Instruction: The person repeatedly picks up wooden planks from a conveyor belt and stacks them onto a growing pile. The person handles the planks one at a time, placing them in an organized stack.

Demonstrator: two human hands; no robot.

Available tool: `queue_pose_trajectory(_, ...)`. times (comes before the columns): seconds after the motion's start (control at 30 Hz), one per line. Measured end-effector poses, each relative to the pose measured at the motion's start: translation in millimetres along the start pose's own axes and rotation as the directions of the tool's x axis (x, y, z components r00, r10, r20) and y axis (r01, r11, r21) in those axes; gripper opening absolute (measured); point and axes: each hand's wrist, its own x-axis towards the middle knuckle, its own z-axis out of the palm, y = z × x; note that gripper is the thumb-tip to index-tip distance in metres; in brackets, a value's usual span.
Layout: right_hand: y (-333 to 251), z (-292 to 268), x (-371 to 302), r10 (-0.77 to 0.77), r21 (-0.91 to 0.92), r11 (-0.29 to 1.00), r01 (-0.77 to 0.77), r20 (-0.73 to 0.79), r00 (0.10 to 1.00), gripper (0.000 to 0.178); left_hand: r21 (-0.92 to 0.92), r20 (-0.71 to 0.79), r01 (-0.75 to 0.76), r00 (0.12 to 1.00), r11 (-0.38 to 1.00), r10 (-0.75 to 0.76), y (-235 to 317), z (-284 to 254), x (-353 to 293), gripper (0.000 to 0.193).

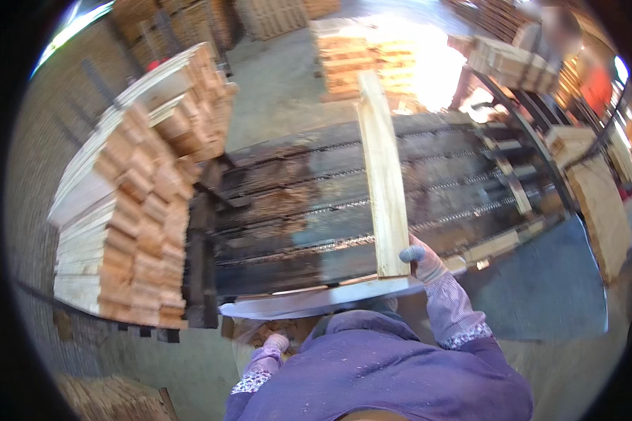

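A long pale wooden board [385,182] lies across the dark conveyor table [274,263], its near end close to my body. My gloved right hand [426,261] is closed on the right edge of that near end, thumb on top and the other fingers partly hidden. Down at my left side hangs my gloved left hand [277,342], below the table's near edge and away from the board. Its fingers are too small and blurred to show whether they are open or closed.
Left of the table rises a tall stack of boards [133,231]. A grey sheet panel [541,281] sits at the right, near more timber [600,217]. Beyond the table stand stacked boards [344,63] in bright light. People [597,88] are at the far right.
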Motion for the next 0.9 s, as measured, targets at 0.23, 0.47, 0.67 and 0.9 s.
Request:
queue_pose_trajectory(0.23, -45, 198, 58, -0.295, -0.432, 0.779, 0.454, 0.386, 0.874, 0.099, 0.222, -0.135, -0.097, 0.982, 0.970, 0.129, -86, 49, 2, 0.043)
queue_pose_trajectory(0.47, -60, 430, 146, -0.467, -0.363, 0.277, 0.890, 0.758, 0.455, 0.072, 0.057, -0.172, -0.241, 0.954, 0.969, 0.247, -72, 84, -1, 0.039)
queue_pose_trajectory(0.67, -20, 588, 171, -0.274, -0.505, -0.189, 0.842, 0.851, 0.449, 0.055, -0.308, -0.154, -0.125, 0.985, 0.943, 0.081, -80, 122, 3, 0.043)
queue_pose_trajectory(0.9, 10, 612, 175, 0.051, -0.290, -0.861, 0.418, 0.768, 0.638, 0.056, -0.430, -0.171, -0.112, 0.984, 0.896, 0.041, -111, 124, 16, 0.047)
